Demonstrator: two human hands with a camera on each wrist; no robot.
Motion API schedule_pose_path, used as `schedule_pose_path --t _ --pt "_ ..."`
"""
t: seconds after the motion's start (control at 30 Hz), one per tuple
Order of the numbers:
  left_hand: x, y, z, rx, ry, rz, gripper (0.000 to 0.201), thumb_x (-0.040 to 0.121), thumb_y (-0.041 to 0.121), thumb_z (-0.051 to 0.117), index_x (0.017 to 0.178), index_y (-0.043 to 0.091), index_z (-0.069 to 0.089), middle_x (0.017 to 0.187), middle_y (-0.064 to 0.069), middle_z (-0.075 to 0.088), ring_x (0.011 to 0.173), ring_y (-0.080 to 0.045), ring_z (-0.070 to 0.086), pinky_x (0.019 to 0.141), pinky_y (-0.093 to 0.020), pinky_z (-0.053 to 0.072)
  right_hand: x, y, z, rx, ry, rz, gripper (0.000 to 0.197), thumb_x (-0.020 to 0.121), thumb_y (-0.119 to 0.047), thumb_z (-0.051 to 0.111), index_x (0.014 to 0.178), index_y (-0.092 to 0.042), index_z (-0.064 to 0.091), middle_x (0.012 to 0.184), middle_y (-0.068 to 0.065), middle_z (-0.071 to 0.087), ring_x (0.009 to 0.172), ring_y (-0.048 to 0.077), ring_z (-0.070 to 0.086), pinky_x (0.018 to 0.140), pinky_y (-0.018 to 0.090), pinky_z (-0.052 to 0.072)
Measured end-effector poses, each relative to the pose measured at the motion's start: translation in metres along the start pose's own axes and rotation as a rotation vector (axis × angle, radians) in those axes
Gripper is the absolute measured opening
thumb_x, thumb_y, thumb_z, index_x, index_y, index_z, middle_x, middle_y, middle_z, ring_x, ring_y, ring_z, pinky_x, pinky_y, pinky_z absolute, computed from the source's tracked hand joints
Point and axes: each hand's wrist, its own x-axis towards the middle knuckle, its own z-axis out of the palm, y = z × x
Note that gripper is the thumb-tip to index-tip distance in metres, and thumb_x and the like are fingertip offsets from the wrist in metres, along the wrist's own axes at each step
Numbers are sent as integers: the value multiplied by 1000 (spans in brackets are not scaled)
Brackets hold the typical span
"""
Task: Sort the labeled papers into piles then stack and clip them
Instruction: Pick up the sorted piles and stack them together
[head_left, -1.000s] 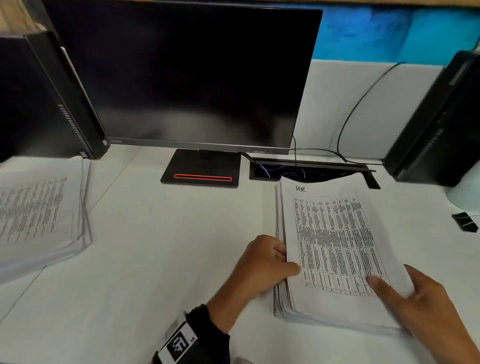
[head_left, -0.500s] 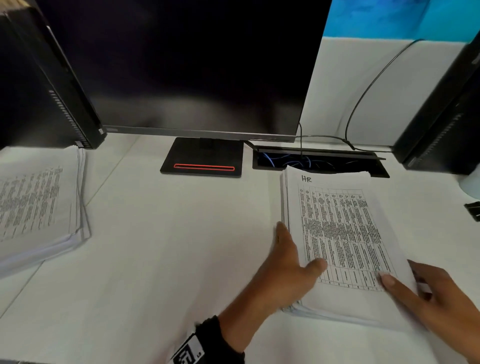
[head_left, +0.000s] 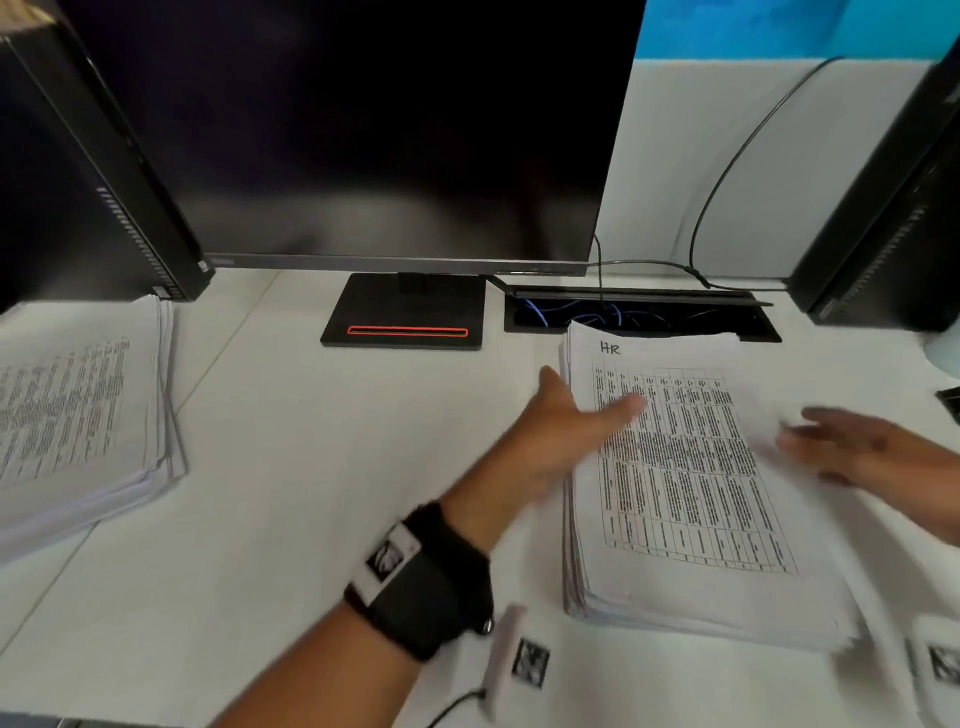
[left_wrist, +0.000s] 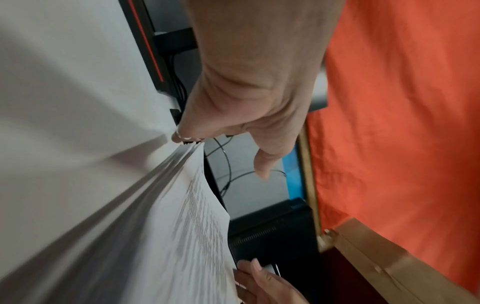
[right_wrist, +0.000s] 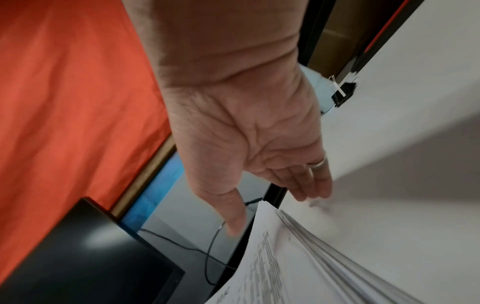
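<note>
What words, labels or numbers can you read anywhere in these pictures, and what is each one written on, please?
"HR": handwritten at the top left of the top sheet of the right paper stack.
Printed table on that sheet: too small to read.
Left paper stack: print too blurred to read.
Square markers on the wrist bands: patterns, no legible text.

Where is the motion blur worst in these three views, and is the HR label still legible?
Head view: right hand smeared, left hand softer, HR label legible. Left wrist view: stack edge streaked. Right wrist view: fingertips and print blurred.
</note>
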Motion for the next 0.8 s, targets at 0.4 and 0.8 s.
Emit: schedule_pose_path --t 0.4,0.8 --pt "45 37 8 -82 82 -70 91 94 47 74 161 7 26 163 -11 39 147 -31 41 108 -38 41 100 -57 23 143 -117 91 107 82 -28 84 166 -12 20 151 9 55 129 30 56 111 43 42" --pt "-11 -36 -80 15 101 50 88 86 58 79 159 27 41 165 3 40 145 -22 46 122 -47 38 19 -153 78 -106 -144 -213 74 89 -48 82 152 -22 51 148 1 58 132 22 56 109 37 41"
